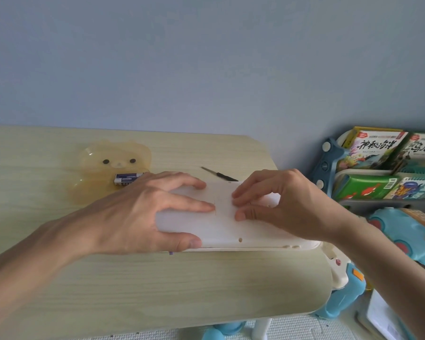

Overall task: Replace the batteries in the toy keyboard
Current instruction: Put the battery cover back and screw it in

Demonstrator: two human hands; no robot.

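Note:
The white toy keyboard [221, 227] lies face down on the wooden table [157, 285], its plain back up. My left hand [142, 212] is spread over its left half, thumb hooked on the near edge, fingers pressing the back. My right hand [277, 200] rests on the right half, with fingertips and thumb pinched at a small spot near the middle of the back panel. Two blue-and-white batteries [126, 178] lie in a clear yellowish bear-shaped tray [103, 168] just left of the keyboard. A small dark-handled screwdriver [219, 173] lies behind the keyboard.
The table's right edge runs close to the keyboard's right end. Beyond it stands a rack [329, 165] of children's books [375, 148], and blue-and-white plastic toys [407, 231] sit lower right. A blue wall rises behind the table.

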